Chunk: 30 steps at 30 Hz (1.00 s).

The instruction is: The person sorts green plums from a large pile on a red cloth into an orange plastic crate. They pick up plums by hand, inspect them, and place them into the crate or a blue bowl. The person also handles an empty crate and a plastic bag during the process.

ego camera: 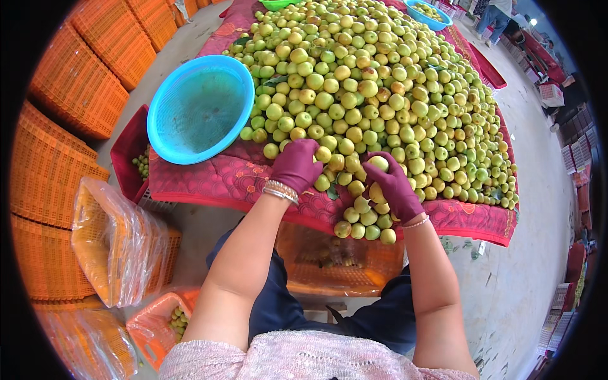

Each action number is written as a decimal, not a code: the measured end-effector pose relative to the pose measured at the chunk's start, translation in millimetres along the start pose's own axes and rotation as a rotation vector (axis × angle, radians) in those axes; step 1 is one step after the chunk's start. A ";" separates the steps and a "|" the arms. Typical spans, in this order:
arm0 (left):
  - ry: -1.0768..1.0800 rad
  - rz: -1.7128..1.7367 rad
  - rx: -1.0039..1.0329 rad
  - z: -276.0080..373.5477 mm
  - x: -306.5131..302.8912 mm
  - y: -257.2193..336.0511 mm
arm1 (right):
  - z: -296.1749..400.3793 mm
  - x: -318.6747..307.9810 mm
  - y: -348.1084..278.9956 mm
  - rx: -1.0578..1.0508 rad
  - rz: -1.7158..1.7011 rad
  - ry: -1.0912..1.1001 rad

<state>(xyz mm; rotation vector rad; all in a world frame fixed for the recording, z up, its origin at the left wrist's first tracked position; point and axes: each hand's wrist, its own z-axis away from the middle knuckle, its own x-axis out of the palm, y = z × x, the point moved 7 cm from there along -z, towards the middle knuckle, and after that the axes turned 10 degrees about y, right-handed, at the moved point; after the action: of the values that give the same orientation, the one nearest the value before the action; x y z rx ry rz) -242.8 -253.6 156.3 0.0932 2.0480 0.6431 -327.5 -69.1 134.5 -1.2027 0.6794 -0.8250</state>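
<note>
A large heap of round green-yellow fruits [351, 85] covers a table spread with a red patterned padded cloth [213, 183]. My left hand [297, 164], in a maroon glove, rests at the heap's front edge with its fingers curled; whether a fruit is inside them is hidden. To its right my right hand [396, 185], gloved alike, grips one pale green fruit [378, 163] between thumb and fingers. Between and below the hands, a cluster of fruits [368, 218] lies at the cloth's front edge. Under that edge, before my knees, sits an orange plastic crate [332, 280] with fruits inside.
A blue plastic basket [202, 109] stands left of the heap. Stacked orange crates [80, 80] line the left side, near a plastic-lined crate [109, 247]. A red crate [130, 152] and an orange crate [161, 323] at lower left hold fruits. Another blue basin [430, 16] sits behind.
</note>
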 end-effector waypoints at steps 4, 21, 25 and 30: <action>0.142 0.480 -0.061 15.0 -1.2 31.8 | -4.9 -2.1 5.2 0.027 -0.232 0.071; -0.149 2.161 -1.275 48.6 49.1 41.1 | 9.9 29.9 -35.9 -0.700 0.335 0.234; -0.307 2.448 -1.061 38.4 33.6 44.2 | 0.6 27.9 -28.2 -0.706 0.378 0.218; -0.081 2.706 -0.787 36.6 5.6 36.5 | -1.6 30.7 -6.0 -0.707 0.410 0.157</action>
<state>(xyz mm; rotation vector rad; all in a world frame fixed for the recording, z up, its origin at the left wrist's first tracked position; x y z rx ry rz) -222.8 -205.7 154.4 2.3354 0.0419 2.4977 -313.2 -96.7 139.3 -1.5530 1.3668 -0.3299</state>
